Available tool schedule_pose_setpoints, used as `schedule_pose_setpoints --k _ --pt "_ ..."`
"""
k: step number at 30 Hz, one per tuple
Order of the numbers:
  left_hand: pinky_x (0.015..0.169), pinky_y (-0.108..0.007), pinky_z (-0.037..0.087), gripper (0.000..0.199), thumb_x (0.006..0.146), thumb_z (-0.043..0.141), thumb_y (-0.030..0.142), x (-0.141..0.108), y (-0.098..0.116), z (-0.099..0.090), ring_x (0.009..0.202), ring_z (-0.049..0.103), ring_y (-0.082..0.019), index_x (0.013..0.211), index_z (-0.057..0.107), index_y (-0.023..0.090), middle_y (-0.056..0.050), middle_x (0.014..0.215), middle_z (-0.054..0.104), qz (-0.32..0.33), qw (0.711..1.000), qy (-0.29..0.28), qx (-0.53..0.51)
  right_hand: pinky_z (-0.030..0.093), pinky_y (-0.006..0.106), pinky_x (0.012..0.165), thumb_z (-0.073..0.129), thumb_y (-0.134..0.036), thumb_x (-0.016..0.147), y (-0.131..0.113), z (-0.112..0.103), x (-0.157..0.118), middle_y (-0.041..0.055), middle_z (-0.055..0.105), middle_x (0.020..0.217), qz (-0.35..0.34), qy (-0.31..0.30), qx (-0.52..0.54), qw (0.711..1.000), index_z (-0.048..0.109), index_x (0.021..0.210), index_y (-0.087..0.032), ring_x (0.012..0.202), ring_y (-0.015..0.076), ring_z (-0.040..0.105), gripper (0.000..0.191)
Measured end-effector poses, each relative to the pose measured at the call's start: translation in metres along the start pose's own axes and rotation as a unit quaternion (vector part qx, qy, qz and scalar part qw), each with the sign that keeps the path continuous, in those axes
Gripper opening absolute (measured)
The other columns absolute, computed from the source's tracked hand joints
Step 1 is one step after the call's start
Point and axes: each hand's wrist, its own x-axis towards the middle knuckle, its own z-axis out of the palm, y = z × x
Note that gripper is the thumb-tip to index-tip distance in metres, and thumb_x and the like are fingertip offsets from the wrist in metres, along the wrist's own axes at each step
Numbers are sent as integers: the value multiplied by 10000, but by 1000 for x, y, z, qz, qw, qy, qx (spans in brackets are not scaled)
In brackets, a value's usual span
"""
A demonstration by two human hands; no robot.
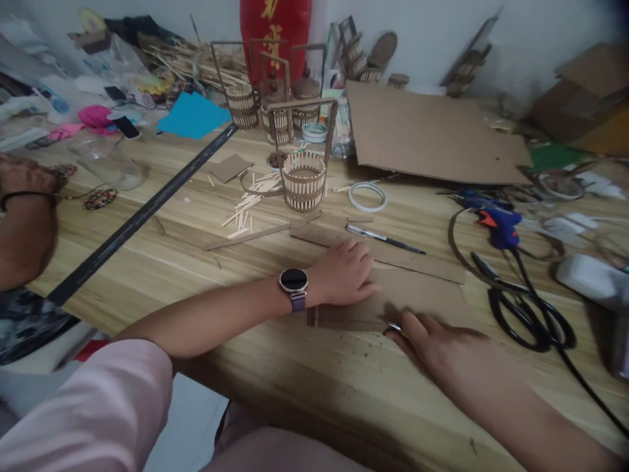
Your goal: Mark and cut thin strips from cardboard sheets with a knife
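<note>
My left hand [346, 272], with a watch on its wrist, lies palm down on a piece of brown cardboard [432, 292], fingers stretched out over it. Close to the cardboard's near edge, my right hand [437, 347] is closed around a small tool with a shiny metal tip [393, 326]; the rest of the tool is hidden in the fingers. The tip touches or nearly touches the cardboard edge. Beyond my left hand lie a narrow cardboard strip [413, 262] and a pen [386, 238]. A small slatted basket [304, 182] with a tall handle stands farther back.
Thin wooden sticks [246, 206] lie left of the basket. A white tape roll [367, 196], a large cardboard sheet [432, 134] and several baskets stand behind. On the right are a blue glue gun [501, 223] and black cable. Another person's arm [24, 216] rests at left.
</note>
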Motion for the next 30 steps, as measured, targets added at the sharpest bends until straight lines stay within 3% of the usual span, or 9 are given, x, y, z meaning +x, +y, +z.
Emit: schedule_pose_setpoints --k 4,7,10,15,18,22,26,28,30 --pt "908 -388 489 287 1009 594 384 4 8 -20 1025 623 -282 1106 625 115 -129 1068 696 -57 989 -30 -134 373 304 517 369 -125 1033 -14 -3 -10 -3 667 698 -9 42 -20 999 595 948 -212 547 159 630 257" --pt "794 -303 485 333 971 649 335 5 4 -30 905 661 -214 1250 614 157 -71 1066 735 -17 956 -114 -268 414 289 551 364 -115 1037 -24 -9 -20 12 705 763 -21 38 1 999 590 990 -213 610 159 665 250" --pt "775 -260 465 256 928 684 282 5 -8 -29 904 680 -192 1161 708 178 -46 1069 763 24 916 -203 -345 455 275 528 328 -252 1094 -28 -19 -31 27 744 824 -23 22 63 998 612 1064 -216 613 153 698 287" --pt "746 -240 470 137 855 742 321 0 -31 -18 803 664 -165 860 762 186 11 867 770 -58 812 -281 -508 394 287 396 373 -523 1072 2 -31 -39 -10 723 682 87 -60 184 977 616 940 -268 426 179 645 376" --pt "746 -242 463 233 732 852 411 -8 -38 -21 779 634 -160 803 766 206 35 800 746 -53 779 -313 -541 422 289 423 416 -585 1016 34 -25 -33 25 737 666 204 -129 268 933 627 917 -270 515 235 708 392" --pt "719 -237 428 281 728 855 446 -21 -43 -31 727 573 -139 754 727 197 42 724 685 -54 779 -334 -529 442 301 456 396 -588 992 59 -12 -20 -20 590 467 270 -216 402 848 629 889 -264 404 212 606 413" --pt "713 -235 397 316 769 828 467 -41 -45 -36 729 529 -125 808 683 188 49 743 627 -110 780 -284 -547 440 306 495 408 -518 1006 68 -11 -12 -6 594 471 291 -208 394 846 625 878 -280 437 206 613 347" --pt "720 -235 401 341 797 810 481 -53 -42 -34 756 535 -125 853 649 186 45 796 621 -174 772 -202 -577 453 313 521 428 -479 1006 73 -13 -11 7 613 481 297 -192 376 857 603 840 -281 475 212 642 312" --pt "735 -240 434 358 819 796 481 -65 -32 -29 816 575 -139 921 616 190 24 880 642 -245 735 -102 -625 453 319 514 446 -489 1001 76 -14 -10 9 618 472 304 -173 368 862 590 833 -279 478 221 646 305"
